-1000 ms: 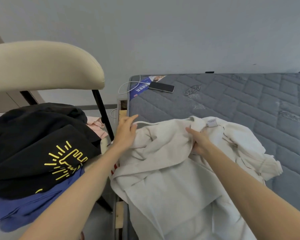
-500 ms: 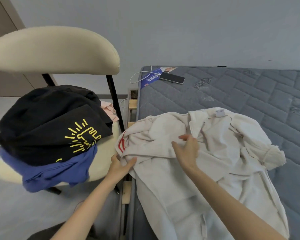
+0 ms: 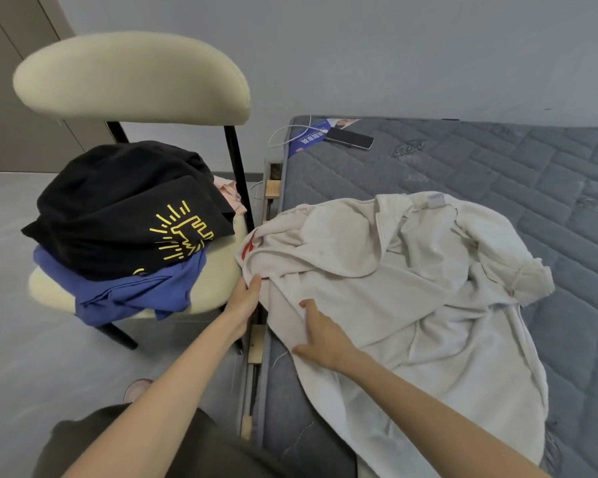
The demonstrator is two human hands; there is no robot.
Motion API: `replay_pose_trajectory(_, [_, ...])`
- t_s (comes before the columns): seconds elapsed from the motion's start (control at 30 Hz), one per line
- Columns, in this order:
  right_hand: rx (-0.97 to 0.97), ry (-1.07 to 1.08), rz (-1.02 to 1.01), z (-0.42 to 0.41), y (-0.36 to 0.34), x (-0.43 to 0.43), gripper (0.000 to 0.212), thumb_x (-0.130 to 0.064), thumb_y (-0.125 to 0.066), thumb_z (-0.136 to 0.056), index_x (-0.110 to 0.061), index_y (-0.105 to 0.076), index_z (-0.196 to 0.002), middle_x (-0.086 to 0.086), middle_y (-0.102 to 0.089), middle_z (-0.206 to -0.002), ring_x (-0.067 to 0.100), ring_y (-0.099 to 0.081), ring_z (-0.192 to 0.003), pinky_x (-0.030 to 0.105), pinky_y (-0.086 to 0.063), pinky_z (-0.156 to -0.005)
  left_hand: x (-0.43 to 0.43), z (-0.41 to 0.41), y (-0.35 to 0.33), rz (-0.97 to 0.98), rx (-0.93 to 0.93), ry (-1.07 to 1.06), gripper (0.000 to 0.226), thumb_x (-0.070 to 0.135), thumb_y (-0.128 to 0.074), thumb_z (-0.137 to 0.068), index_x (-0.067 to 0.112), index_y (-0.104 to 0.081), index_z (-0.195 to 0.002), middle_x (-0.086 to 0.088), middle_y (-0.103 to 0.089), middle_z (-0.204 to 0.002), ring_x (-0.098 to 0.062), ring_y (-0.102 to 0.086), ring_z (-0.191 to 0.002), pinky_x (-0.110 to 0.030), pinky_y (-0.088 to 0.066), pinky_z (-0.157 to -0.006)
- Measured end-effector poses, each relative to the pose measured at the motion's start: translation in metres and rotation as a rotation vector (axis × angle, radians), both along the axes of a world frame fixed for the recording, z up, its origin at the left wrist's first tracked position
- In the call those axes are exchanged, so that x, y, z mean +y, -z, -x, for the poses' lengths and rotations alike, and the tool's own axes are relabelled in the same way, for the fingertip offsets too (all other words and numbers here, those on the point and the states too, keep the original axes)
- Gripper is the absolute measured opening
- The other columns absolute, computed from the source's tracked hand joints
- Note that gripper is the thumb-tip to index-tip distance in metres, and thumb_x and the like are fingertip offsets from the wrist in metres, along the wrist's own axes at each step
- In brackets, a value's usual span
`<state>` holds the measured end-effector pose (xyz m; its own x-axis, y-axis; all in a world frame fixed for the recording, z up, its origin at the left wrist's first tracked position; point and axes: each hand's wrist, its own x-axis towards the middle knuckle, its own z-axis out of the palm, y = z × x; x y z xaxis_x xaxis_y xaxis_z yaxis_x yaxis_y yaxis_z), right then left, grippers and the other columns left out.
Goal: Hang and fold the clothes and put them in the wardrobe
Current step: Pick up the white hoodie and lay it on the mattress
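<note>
Grip: left hand [image 3: 244,300] at cream garment [image 3: 411,305] edge, fingers hidden, hold unclear | right hand [image 3: 320,334] flat on it

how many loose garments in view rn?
4. Cream garment on the mattress; on the chair, black garment on top, blue garment under it, pink garment peeking out behind. More may be buried.

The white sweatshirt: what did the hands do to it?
Both hands slid down the white sweatshirt from its collar toward the person. The right hand let go of bunched fabric and presses flat; the left hand touches the left edge. The black T-shirt and phone stayed put.
</note>
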<state>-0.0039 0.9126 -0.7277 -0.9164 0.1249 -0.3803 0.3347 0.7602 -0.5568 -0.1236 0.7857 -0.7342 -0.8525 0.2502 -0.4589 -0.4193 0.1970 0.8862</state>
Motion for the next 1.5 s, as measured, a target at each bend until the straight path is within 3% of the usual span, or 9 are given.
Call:
replay_pose_trajectory(0.13, [0.034, -0.004, 0.151, -0.001, -0.014, 0.002, 0.029, -0.019, -0.059, -0.087, -0.014, -0.04, -0.107, 0.011, -0.055, -0.102, 0.028, -0.054, -0.094, 0.03, -0.038, -0.071, -0.011, -0.004, -0.031, 0.057, 0.233, 0.061, 0.027, 0.027, -0.04, -0.1, 0.015, -0.048, -0.123, -0.003, -0.058, -0.118, -0.019, -0.054, -0.108, -0.032, -0.044, -0.093])
replay_pose_trajectory(0.23, [0.055, 0.027, 0.281, -0.002, -0.043, 0.014, 0.05, -0.024, -0.062, -0.08, -0.016, -0.047, -0.127, 0.001, -0.054, -0.116, 0.02, -0.052, -0.106, 0.028, -0.041, -0.086, -0.021, -0.001, -0.052, 0.137, 0.387, 0.085, 0.015, 0.023, -0.044, -0.099, 0.014, -0.047, -0.111, -0.001, -0.056, -0.099, -0.014, -0.051, -0.09, -0.023, -0.042, -0.071])
replay_pose_trajectory(0.33, [0.025, -0.024, 0.434, -0.007, -0.071, 0.028, 0.045, -0.024, -0.064, -0.075, -0.022, -0.055, -0.119, -0.006, -0.059, -0.101, 0.012, -0.057, -0.089, 0.025, -0.047, -0.078, -0.031, 0.001, -0.073, 0.212, 0.535, 0.078, 0.015, 0.023, -0.045, -0.098, 0.009, -0.042, -0.094, 0.001, -0.043, -0.077, -0.015, -0.041, -0.073, -0.026, -0.032, -0.06])
replay_pose_trajectory(0.6, [-0.547, -0.34, 0.318, -0.031, -0.071, 0.003, 0.03, -0.032, -0.071, -0.082, -0.03, -0.065, -0.111, -0.011, -0.064, -0.098, 0.009, -0.062, -0.087, 0.018, -0.052, -0.07, -0.053, -0.026, -0.115, 0.309, 0.748, 0.255, 0.019, 0.025, -0.063, -0.089, 0.01, -0.052, -0.092, -0.006, -0.057, -0.078, -0.015, -0.05, -0.067, -0.024, -0.035, -0.059])
replay_pose_trajectory(0.8, [-0.35, -0.054, 0.295, -0.044, -0.049, 0.017, 0.034, -0.038, -0.054, -0.094, -0.015, -0.064, -0.117, -0.006, -0.065, -0.098, 0.011, -0.06, -0.078, 0.023, -0.051, -0.073, -0.05, -0.064, -0.079, 0.402, 0.639, 0.518, 0.017, 0.027, -0.07, -0.082, 0.024, -0.054, -0.086, -0.002, -0.06, -0.084, -0.016, -0.053, -0.075, -0.021, -0.04, -0.063])
replay_pose_trajectory(1.03, [-0.255, 0.693, 0.885, -0.053, -0.032, 0.039, 0.031, -0.034, -0.05, -0.097, -0.008, -0.047, -0.114, 0.01, -0.062, -0.09, 0.024, -0.057, -0.072, 0.032, -0.05, -0.065, -0.045, -0.108, -0.061, 0.154, 0.273, 0.767, 0.031, 0.025, -0.069, -0.085, 0.016, -0.065, -0.114, 0.005, -0.069, -0.104, -0.001, -0.065, -0.086, -0.007, -0.047, -0.072])
replay_pose_trajectory(1.23, [-0.279, 0.631, 0.723, -0.047, -0.022, 0.017, 0.048, -0.054, -0.052, -0.09, -0.011, -0.049, -0.114, 0.0, -0.068, -0.096, 0.018, -0.056, -0.074, 0.028, -0.039, -0.067, -0.078, -0.089, -0.024, 0.383, 0.35, 0.188, 0.027, 0.008, -0.042, -0.097, 0.006, -0.057, -0.12, -0.011, -0.058, -0.123, -0.023, -0.054, -0.112, -0.023, -0.04, -0.081])
replay_pose_trajectory(1.37, [-0.333, 0.443, 0.592, -0.03, -0.023, -0.002, 0.059, -0.069, -0.047, -0.084, -0.018, -0.061, -0.11, -0.006, -0.073, -0.101, 0.017, -0.061, -0.086, 0.031, -0.041, -0.081, -0.088, -0.084, 0.003, 0.375, -0.043, 0.144, 0.04, 0.021, -0.037, -0.101, 0.015, -0.037, -0.141, -0.009, -0.036, -0.146, -0.027, -0.037, -0.13, -0.04, -0.039, -0.098])
replay_pose_trajectory(1.5, [-0.278, 0.447, 0.536, -0.014, -0.007, -0.018, 0.052, -0.06, -0.054, -0.086, -0.014, -0.062, -0.108, -0.001, -0.072, -0.1, 0.017, -0.061, -0.075, 0.03, -0.045, -0.075, -0.084, -0.092, 0.021, 0.243, -0.313, 0.129, 0.045, 0.033, -0.039, -0.1, 0.024, -0.032, -0.143, -0.006, -0.034, -0.147, -0.031, -0.035, -0.128, -0.039, -0.037, -0.09])
